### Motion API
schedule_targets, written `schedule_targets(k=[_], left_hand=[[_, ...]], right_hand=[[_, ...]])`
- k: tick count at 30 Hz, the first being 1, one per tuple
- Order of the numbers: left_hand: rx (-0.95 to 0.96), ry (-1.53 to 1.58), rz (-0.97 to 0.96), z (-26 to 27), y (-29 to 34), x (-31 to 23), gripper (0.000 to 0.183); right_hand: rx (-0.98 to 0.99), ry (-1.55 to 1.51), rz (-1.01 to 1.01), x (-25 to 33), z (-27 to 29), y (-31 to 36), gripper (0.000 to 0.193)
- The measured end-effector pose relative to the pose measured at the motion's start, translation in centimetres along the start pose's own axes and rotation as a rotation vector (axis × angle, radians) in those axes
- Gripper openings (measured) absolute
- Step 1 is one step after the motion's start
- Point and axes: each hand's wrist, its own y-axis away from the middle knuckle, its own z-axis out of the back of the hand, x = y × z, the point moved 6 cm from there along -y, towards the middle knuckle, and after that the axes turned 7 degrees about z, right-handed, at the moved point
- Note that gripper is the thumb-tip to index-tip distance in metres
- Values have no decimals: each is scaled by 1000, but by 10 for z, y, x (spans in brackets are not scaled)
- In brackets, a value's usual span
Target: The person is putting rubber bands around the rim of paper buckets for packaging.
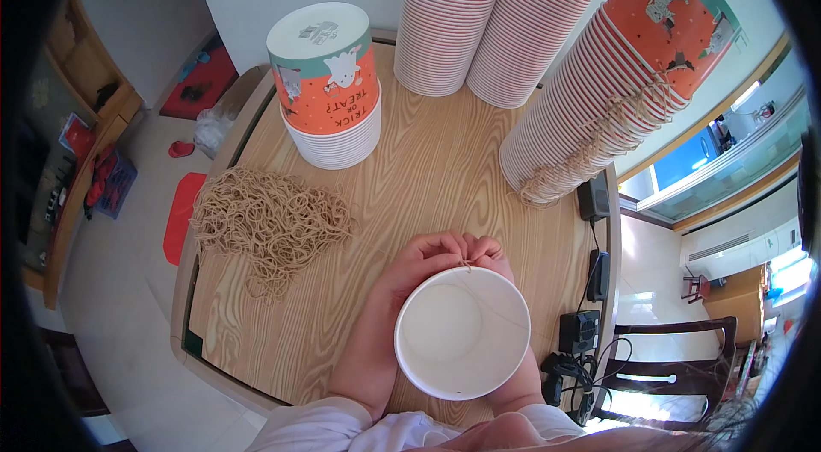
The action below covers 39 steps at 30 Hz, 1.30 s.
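A white paper bucket (453,336) is close to me at the table's near side, its open mouth facing up and toward me. My left hand (423,259) and my right hand (490,254) meet at its far rim, fingers closed together. Between them a short bit of tan twine (466,264) shows at the rim, and a thin strand crosses inside the bucket. The fingertips are partly hidden behind the bucket's wall. To the left of my hands lies a tangled heap of tan twine (274,221).
An upside-down stack of orange-and-green printed buckets (329,84) stands behind the heap. Tall white bucket stacks (449,16) rise at the back. Another leaning stack (573,101) at right has twine handles along its side. Black power adapters (580,330) and cables line the right edge.
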Motion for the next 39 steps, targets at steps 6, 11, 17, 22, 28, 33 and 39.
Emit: schedule_targets(k=[6, 11, 17, 22, 28, 33, 39], left_hand=[[-35, -1, 199, 9, 0, 9, 13], [-71, 66, 351, 19, 5, 18, 14], [115, -84, 410, 21, 9, 25, 12], [228, -203, 238, 11, 6, 24, 9], [170, -49, 280, 18, 3, 30, 11], [115, 4, 331, 17, 2, 34, 20], [53, 17, 374, 21, 2, 31, 23]], right_hand=[[-114, -43, 1, 0, 3, 0, 17], [-46, 4, 13, 0, -5, 5, 9], [235, 73, -187, 8, 3, 14, 11], [257, 77, -128, 18, 1, 7, 12], [204, 464, -70, 40, -31, -1, 13], [83, 781, -97, 47, -57, 0, 15], [146, 897, -57, 43, -57, -4, 15]])
